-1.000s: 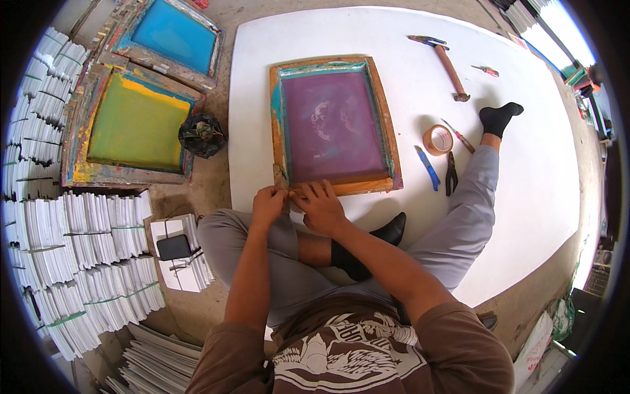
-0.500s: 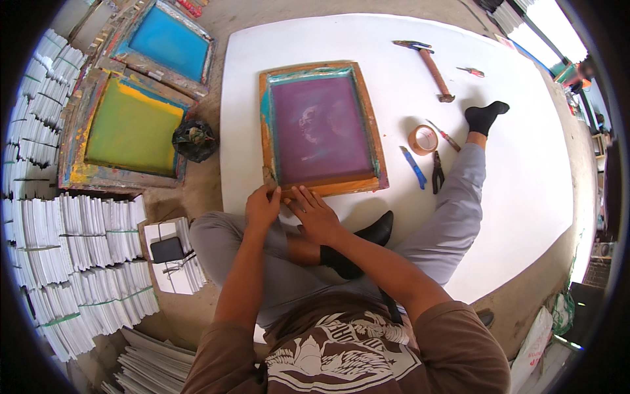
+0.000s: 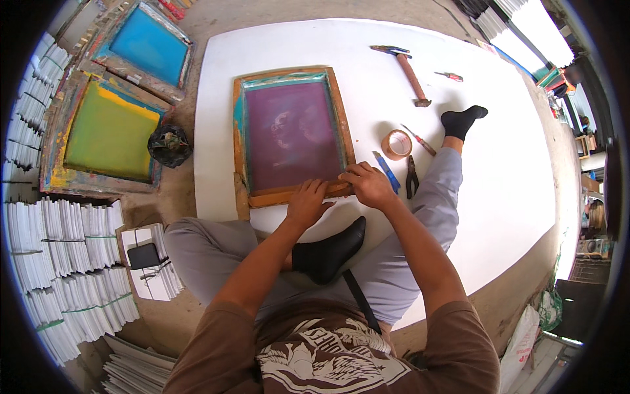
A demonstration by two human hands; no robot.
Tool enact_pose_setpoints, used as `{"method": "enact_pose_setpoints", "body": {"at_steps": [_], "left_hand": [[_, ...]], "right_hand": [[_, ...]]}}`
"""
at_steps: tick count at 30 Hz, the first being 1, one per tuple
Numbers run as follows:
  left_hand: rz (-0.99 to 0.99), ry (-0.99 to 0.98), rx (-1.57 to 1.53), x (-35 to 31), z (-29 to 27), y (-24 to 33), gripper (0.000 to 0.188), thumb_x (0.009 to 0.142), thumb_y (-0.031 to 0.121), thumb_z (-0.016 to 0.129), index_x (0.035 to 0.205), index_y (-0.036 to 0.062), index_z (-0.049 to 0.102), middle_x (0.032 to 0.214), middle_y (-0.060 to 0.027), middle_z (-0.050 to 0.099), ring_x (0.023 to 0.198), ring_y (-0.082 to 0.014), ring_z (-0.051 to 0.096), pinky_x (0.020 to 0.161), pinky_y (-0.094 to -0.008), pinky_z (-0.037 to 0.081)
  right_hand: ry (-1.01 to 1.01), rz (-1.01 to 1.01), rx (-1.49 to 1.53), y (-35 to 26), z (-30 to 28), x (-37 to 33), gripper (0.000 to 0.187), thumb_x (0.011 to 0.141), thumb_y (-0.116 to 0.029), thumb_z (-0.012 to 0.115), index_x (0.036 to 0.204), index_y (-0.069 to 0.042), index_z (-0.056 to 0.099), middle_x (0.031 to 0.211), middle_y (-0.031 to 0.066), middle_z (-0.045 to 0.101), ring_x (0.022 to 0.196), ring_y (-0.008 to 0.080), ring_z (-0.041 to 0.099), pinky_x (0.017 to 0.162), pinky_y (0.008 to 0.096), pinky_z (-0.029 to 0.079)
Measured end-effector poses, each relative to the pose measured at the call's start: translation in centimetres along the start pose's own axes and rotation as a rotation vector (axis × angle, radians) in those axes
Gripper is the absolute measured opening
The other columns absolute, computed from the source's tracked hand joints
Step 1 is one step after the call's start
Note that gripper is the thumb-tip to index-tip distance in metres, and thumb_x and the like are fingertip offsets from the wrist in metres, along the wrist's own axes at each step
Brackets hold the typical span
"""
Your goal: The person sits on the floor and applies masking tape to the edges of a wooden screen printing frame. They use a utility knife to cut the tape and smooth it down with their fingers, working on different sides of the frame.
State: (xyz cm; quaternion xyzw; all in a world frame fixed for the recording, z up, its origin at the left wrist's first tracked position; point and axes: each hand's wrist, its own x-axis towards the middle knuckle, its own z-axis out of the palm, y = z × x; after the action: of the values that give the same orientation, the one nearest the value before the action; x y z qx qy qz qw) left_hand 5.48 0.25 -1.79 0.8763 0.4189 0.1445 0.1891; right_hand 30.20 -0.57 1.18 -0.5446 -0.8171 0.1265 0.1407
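A wooden screen-printing frame (image 3: 292, 134) with purple mesh lies flat on a big white sheet (image 3: 499, 184) in front of me. My left hand (image 3: 307, 202) presses on the frame's near wooden edge, fingers flat. My right hand (image 3: 367, 185) rests at the frame's near right corner, fingers curled on the wood. I sit on the floor with one leg folded and the other stretched out to the right.
A tape roll (image 3: 396, 144), blue cutter (image 3: 387, 172), pliers (image 3: 411, 177), hammer (image 3: 408, 72) and small red screwdriver (image 3: 450, 76) lie right of the frame. Two more frames, yellow-green (image 3: 108, 134) and blue (image 3: 147, 46), a black bag (image 3: 169, 146) and stacked white paper (image 3: 59, 262) lie on the left.
Both hands have slid rightward along the frame's near edge, from its left corner toward the right corner. The frame itself stays flat on the sheet.
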Motion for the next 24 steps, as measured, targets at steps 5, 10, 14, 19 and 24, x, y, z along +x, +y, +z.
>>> {"method": "enact_pose_setpoints", "body": {"at_steps": [5, 10, 14, 19, 24], "left_hand": [[-0.029, -0.031, -0.03, 1.1, 1.2, 0.6, 0.058, 0.088, 0.043, 0.081, 0.131, 0.0068, 0.066, 0.122, -0.0105, 0.068, 0.119, -0.0322, 0.061, 0.103, -0.0474, 0.049], [-0.095, -0.064, -0.101, 2.1, 1.5, 0.5, 0.05, 0.086, 0.045, 0.082, 0.123, 0.0115, 0.074, 0.112, -0.0111, 0.073, 0.109, -0.0343, 0.065, 0.096, -0.049, 0.052], [-0.057, -0.043, -0.076, 2.1, 2.2, 0.0, 0.052, 0.088, 0.048, 0.079, 0.127, 0.0139, 0.073, 0.109, -0.0055, 0.073, 0.107, -0.0297, 0.064, 0.094, -0.0466, 0.052], [-0.028, -0.021, -0.062, 1.7, 2.6, -0.3, 0.053, 0.087, 0.045, 0.08, 0.13, 0.0148, 0.072, 0.109, -0.0024, 0.075, 0.104, -0.0266, 0.064, 0.09, -0.0442, 0.053], [0.073, 0.08, -0.015, 1.1, 3.2, -0.1, 0.054, 0.091, 0.035, 0.077, 0.14, 0.0159, 0.067, 0.123, -0.0028, 0.073, 0.102, -0.0258, 0.063, 0.089, -0.0426, 0.054]], "right_hand": [[-0.165, -0.102, 0.03, 0.9, -1.7, 1.9, 0.027, 0.083, -0.018, 0.076, 0.11, -0.019, 0.078, 0.115, 0.0023, 0.068, 0.116, 0.0262, 0.063, 0.097, 0.0432, 0.054], [-0.286, -0.156, -0.029, 1.3, -1.3, 3.3, 0.017, 0.085, -0.025, 0.075, 0.099, -0.018, 0.08, 0.106, 0.0014, 0.067, 0.117, 0.025, 0.062, 0.098, 0.0412, 0.053], [-0.205, -0.252, -0.163, 2.4, 0.6, 2.9, 0.014, 0.086, -0.025, 0.072, 0.095, -0.015, 0.076, 0.104, 0.0017, 0.067, 0.114, 0.0236, 0.063, 0.094, 0.0406, 0.054], [0.104, -0.403, -0.252, 1.9, 1.8, -0.3, 0.014, 0.088, -0.02, 0.066, 0.096, -0.011, 0.073, 0.105, 0.0016, 0.066, 0.103, 0.022, 0.065, 0.083, 0.0385, 0.056], [0.028, -0.355, -0.251, 2.1, 2.1, -1.7, 0.025, 0.09, -0.02, 0.065, 0.112, -0.01, 0.072, 0.122, 0.0017, 0.067, 0.106, 0.0223, 0.065, 0.084, 0.0395, 0.057]]}}
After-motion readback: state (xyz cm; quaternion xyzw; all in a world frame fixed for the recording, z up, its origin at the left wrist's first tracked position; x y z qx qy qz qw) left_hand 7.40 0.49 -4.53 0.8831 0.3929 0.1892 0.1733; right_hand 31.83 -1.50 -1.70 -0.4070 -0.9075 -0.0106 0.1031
